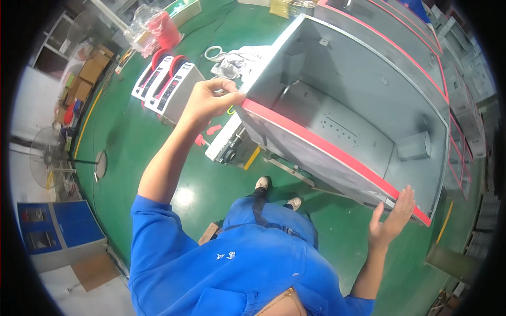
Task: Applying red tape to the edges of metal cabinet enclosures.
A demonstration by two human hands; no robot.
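A large open grey metal box (358,100) lies in front of me, its hollow side facing up. Red tape (316,132) runs along the near edge of its rim. At the left corner of that edge, my left hand (210,100) is closed in a pinch on the end of the red tape. Toward the right end, my right hand (391,218) rests against the same edge with its fingers stretched out and thumb apart. Inside the box are a perforated panel (337,126) and a small metal bracket (414,146).
Two white machines with red rolls (171,87) stand left of the box. Beyond them are a plastic-wrapped red roll (164,30) and a grey cloth (240,60). More red-edged metal boxes (406,50) stand behind. A standing fan (48,155) and blue cabinet (60,226) are at far left.
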